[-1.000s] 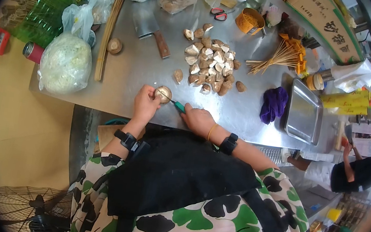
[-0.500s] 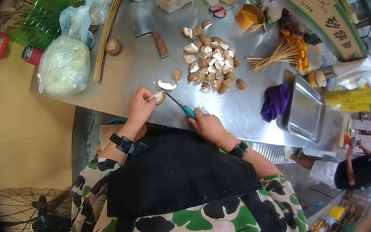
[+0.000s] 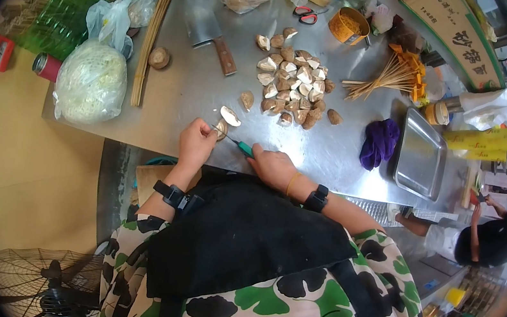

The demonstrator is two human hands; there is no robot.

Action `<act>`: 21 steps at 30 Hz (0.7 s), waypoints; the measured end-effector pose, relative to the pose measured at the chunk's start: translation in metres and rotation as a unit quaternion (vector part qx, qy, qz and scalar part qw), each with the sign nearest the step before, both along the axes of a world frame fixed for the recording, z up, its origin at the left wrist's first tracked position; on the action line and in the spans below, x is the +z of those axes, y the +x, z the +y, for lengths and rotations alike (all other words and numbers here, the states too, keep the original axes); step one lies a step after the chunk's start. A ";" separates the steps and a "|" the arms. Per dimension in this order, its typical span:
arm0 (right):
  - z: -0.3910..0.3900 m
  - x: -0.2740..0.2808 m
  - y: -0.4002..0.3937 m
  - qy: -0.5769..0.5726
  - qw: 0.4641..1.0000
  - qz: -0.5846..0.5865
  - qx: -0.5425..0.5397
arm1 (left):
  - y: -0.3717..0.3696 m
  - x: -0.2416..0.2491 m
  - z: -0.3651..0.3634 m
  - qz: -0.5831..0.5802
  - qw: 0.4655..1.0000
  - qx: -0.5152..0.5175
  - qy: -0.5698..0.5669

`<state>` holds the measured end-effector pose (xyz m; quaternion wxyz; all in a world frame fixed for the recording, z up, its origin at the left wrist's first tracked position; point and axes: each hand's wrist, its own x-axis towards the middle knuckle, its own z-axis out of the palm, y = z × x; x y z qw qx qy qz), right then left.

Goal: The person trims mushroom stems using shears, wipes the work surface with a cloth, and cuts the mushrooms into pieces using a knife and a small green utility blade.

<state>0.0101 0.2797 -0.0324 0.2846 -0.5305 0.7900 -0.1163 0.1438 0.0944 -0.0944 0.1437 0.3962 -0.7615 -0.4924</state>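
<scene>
My right hand [image 3: 275, 167] is closed around the green handle of a small knife [image 3: 244, 147], its thin dark blade pointing left. That blade lies across a piece of shiitake mushroom [image 3: 222, 131] near the table's front edge. Fingers pinched, my left hand [image 3: 196, 143] grips the left side of this piece, whose edge they partly hide. Just beyond it rests a cut mushroom slice [image 3: 230, 116], pale face showing. Another mushroom chunk [image 3: 247, 99] lies farther back, before a heap of cut mushrooms [image 3: 296, 83].
A cleaver [image 3: 218, 43], a whole mushroom [image 3: 159, 57] and bundled sticks [image 3: 152, 47] lie left of the heap. A bagged white bundle [image 3: 92, 84] sits at the left. Rightward are skewers [image 3: 374, 81], a purple cloth [image 3: 379, 144] and a metal tray [image 3: 423, 153]. Another person [image 3: 489, 237] stands far right.
My right hand has moved left with the knife, bringing the blade over the mushroom piece at my left fingers. The loose slice beyond it has turned to a steeper angle.
</scene>
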 end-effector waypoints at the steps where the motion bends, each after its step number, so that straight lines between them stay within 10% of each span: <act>1: -0.002 -0.002 0.000 0.010 1.000 0.003 0.003 | 0.001 -0.003 0.001 -0.001 1.000 -0.001 -0.011; 7: 0.009 -0.002 -0.004 0.067 0.998 -0.009 -0.004 | 0.002 -0.002 -0.006 0.040 0.997 0.009 0.061; 14: 0.046 0.015 -0.013 0.039 0.998 -0.019 -0.034 | -0.019 0.035 -0.012 0.047 0.935 -0.011 -0.350; 21: 0.063 0.013 -0.022 -0.039 0.992 0.001 -0.124 | -0.048 0.053 0.010 -0.115 0.925 -0.168 -0.321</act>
